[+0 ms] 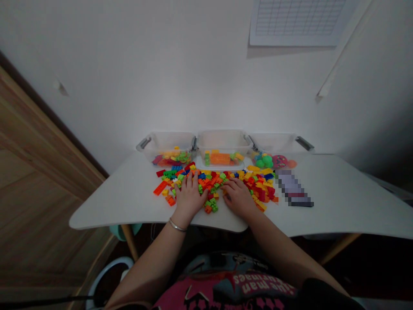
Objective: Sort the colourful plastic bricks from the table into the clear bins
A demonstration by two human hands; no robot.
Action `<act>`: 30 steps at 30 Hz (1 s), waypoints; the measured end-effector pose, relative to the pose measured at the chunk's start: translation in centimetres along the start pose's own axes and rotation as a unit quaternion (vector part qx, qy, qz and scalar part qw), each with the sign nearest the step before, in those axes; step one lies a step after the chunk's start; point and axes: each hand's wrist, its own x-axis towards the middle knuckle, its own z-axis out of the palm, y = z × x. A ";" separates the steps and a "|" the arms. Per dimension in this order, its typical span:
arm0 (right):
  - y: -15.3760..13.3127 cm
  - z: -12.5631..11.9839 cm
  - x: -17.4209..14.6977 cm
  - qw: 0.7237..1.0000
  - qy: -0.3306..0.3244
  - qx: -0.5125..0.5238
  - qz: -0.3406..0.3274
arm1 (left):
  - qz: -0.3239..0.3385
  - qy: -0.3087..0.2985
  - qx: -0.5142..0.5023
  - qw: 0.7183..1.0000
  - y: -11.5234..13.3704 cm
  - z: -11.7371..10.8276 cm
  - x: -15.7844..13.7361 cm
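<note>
A wide, loose heap of toy building bricks in red, orange, yellow, green and blue lies on the white table. My left hand rests palm down on the left half of the heap, fingers spread, with a bracelet at the wrist. On the other side, my right hand has its fingers bent inward at the heap's middle. A small yellow-orange bit shows by those fingertips, but what they grip, if anything, is hidden. Between the hands, near the front edge, lies a small group of green and orange bricks.
Three clear plastic bins line the wall: the left bin holds mixed coloured pieces, the middle bin orange, green and yellow bricks, the right bin green and pink round pieces. A pixelated phone-like slab lies right of the heap.
</note>
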 end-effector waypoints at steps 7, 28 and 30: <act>0.2 0.2 -0.2 1.000 0.015 -0.009 0.016 | -0.004 -0.006 -0.008 1.000 0.0 -0.1 0.0; 0.9 -2.2 1.7 0.982 0.142 0.083 0.096 | -0.004 -0.012 -0.013 1.000 -0.1 0.0 0.0; 1.7 -3.6 3.1 0.968 0.199 0.088 0.128 | -0.006 -0.017 -0.011 1.000 -0.1 -0.1 0.0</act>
